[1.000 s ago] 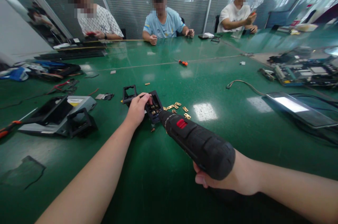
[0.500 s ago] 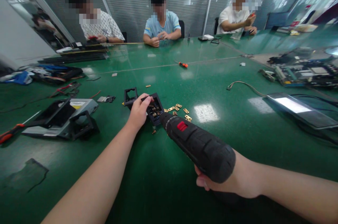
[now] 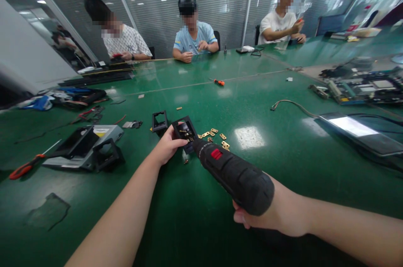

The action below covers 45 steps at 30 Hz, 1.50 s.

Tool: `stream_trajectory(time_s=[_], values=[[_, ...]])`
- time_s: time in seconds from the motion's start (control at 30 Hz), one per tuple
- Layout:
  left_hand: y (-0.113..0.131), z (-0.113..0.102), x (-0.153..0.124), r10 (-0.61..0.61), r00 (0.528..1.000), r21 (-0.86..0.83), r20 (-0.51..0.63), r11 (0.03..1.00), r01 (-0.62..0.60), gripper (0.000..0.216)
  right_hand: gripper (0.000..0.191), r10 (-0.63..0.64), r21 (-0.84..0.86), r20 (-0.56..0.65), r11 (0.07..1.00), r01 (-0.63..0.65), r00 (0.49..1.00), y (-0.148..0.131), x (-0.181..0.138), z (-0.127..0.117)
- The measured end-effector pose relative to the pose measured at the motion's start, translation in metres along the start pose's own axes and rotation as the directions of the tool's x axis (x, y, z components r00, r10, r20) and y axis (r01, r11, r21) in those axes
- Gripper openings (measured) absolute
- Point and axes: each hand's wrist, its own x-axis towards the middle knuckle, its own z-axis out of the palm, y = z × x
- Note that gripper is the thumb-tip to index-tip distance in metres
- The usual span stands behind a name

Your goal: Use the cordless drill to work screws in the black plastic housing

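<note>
My left hand [image 3: 167,147] is closed on a small black socket housing [image 3: 185,131] with brass contacts inside, tilting it up off the green table [image 3: 195,225]. My right hand [image 3: 267,212] grips a black electric screwdriver [image 3: 234,174] with a red switch; its tip points into the housing. Several small brass plates [image 3: 217,134] lie just right of the housing. A second black frame [image 3: 159,121] sits to the left behind it.
A grey device with black brackets [image 3: 86,147] lies at left, a red-handled screwdriver [image 3: 28,167] beyond it. A flat panel with a cable [image 3: 355,129] and circuit boards [image 3: 359,86] sit at right. Three people sit at the table's far side. A small orange screwdriver [image 3: 218,82] lies mid-table.
My left hand has tilted the housing upward off the table. The screwdriver stays aimed into it. The view has shifted down slightly.
</note>
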Motion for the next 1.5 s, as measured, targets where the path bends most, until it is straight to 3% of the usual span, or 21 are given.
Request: stream_trajectory(time_s=[0.13, 0.27, 0.4, 0.63, 0.9, 1.3, 1.5], values=[[0.004, -0.001, -0.004, -0.021, 0.999, 0.017, 0.038, 1.0, 0.02, 0.082, 0.023, 0.07, 0.019, 0.042, 0.997, -0.071, 0.997, 0.0, 0.0, -0.001], [-0.001, 0.004, -0.002, 0.015, 1.0, 0.072, -0.003, 0.997, -0.015, 0.091, 0.024, 0.067, 0.028, -0.004, 0.997, -0.067, 0.998, 0.004, 0.001, 0.0], [-0.005, 0.014, -0.001, 0.037, 0.994, 0.089, -0.104, 0.996, -0.028, 0.087, 0.03, 0.089, 0.065, -0.051, 0.994, -0.086, 0.995, 0.01, 0.003, 0.005], [-0.002, 0.024, -0.004, 0.081, 0.984, 0.11, -0.16, 0.992, -0.064, 0.076, 0.029, 0.085, 0.081, -0.057, 0.993, -0.081, 0.995, 0.001, 0.005, 0.006], [0.007, 0.032, -0.014, 0.021, 0.971, 0.083, -0.236, 0.997, -0.001, 0.071, 0.033, 0.079, 0.08, -0.039, 0.994, -0.076, 0.996, 0.002, 0.002, 0.003], [0.001, 0.031, -0.029, 0.026, 0.981, 0.122, -0.194, 0.993, -0.002, 0.071, 0.044, 0.19, 0.016, -0.024, 0.982, -0.19, 0.981, -0.009, -0.012, 0.007], [0.0, 0.027, -0.028, -0.003, 0.987, 0.128, -0.161, 0.991, 0.023, 0.073, 0.032, 0.018, 0.01, 0.02, 1.0, -0.018, 1.0, -0.016, -0.013, 0.009]])
